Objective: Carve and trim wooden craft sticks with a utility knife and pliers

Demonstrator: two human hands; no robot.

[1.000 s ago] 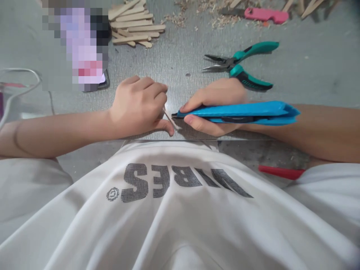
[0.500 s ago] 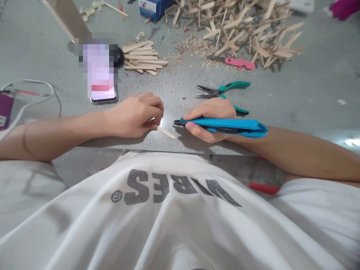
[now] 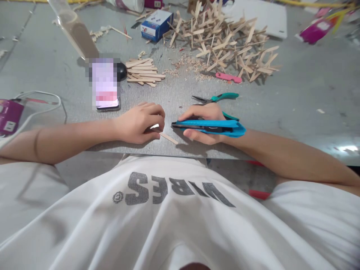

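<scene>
Fingertips (image 3: 159,119) of the left hand (image 3: 139,123) pinch one end of a wooden craft stick (image 3: 169,138), which lies on the desk (image 3: 295,97) close to its near edge. Just beside it, the right hand (image 3: 204,127) is closed around a blue utility knife (image 3: 216,126), whose tip points toward the left hand. Teal-handled long-nose pliers (image 3: 215,99) lie just behind the right hand; farther back are a phone (image 3: 107,103), a stack of craft sticks (image 3: 143,72), a pink cutter (image 3: 228,77) and a heap of joined sticks (image 3: 225,41).
</scene>
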